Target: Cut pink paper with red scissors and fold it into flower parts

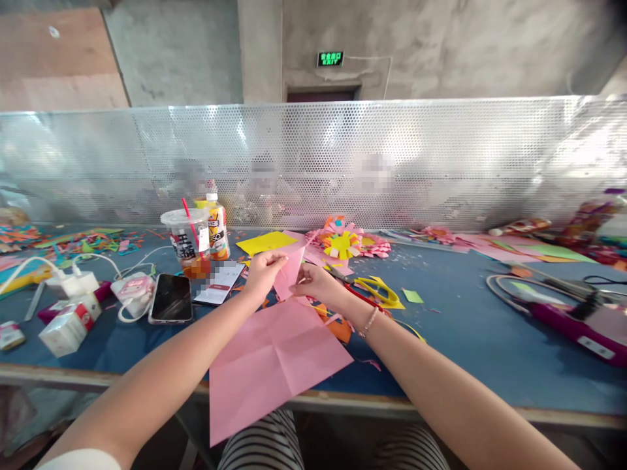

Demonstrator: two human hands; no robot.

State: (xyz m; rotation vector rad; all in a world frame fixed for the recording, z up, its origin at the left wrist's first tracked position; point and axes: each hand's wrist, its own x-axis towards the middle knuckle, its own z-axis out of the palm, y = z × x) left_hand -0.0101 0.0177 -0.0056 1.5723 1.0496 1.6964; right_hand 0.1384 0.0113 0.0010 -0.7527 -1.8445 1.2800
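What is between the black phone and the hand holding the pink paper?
In the head view, a white card lies between the phone and the left hand.

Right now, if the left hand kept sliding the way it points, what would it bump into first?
Its own pink folded piece, already in its grip; past that, probably the right hand holding the other side. Depth is hard to judge.

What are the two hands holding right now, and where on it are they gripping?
Both hands hold one small folded pink paper piece above the blue table. The left hand pinches its upper left edge, the right hand its right side.
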